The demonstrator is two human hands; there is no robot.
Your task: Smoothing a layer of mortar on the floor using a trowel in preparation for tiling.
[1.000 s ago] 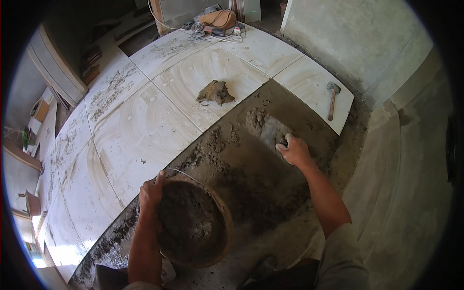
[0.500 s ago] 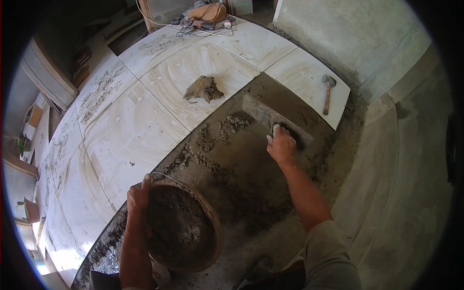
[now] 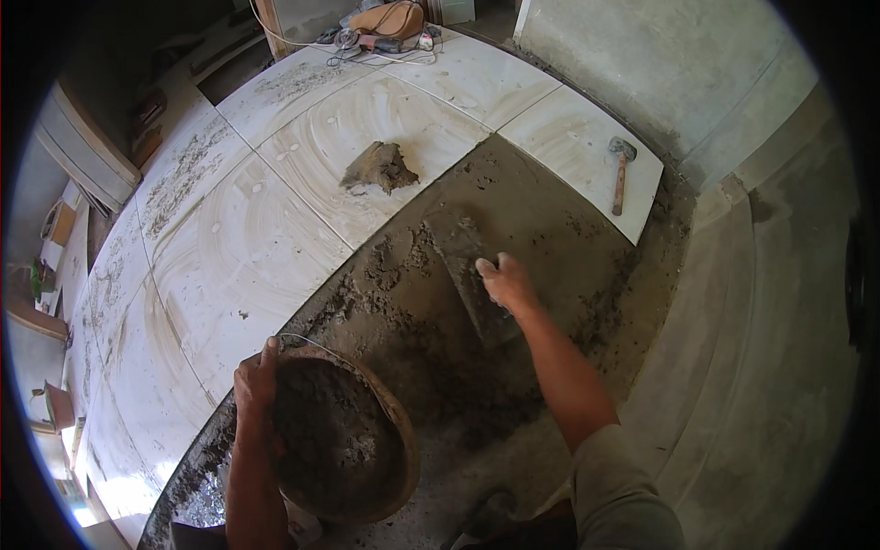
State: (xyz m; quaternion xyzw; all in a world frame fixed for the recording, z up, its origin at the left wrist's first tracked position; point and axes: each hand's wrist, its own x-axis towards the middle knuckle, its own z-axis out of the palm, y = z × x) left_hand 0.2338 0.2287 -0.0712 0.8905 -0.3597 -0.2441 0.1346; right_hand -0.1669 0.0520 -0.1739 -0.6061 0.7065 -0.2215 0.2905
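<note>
My left hand [image 3: 256, 380] is closed on the left rim of a round bucket [image 3: 411, 431], its thumb pointing up along the edge. Grey wet mortar [image 3: 335, 422] lies inside the bucket, which has a thin wire handle. In my right hand [image 3: 510, 284] is a long flat plastering float [image 3: 463, 275], fingers wrapped round its grip. The float rests on a bed of grey mortar [image 3: 559, 243], smooth at the far right and crumbly beside the tile edge. Some mortar sits at the float's far end. My right fingers are partly hidden behind the hand.
Large pale tiles [image 3: 247, 238], smeared with mortar, border the bed on the left and far side. A lump of mortar [image 3: 383, 167] sits on one. A hammer [image 3: 621, 174] lies on the far right tile. An angle grinder [image 3: 376, 42] with cables lies at the back. Walls [image 3: 660, 73] stand right.
My right hand has drawn the float leftward and a little nearer over the mortar, turning it so it points more away from me. My left hand stays on the bucket, which has barely shifted.
</note>
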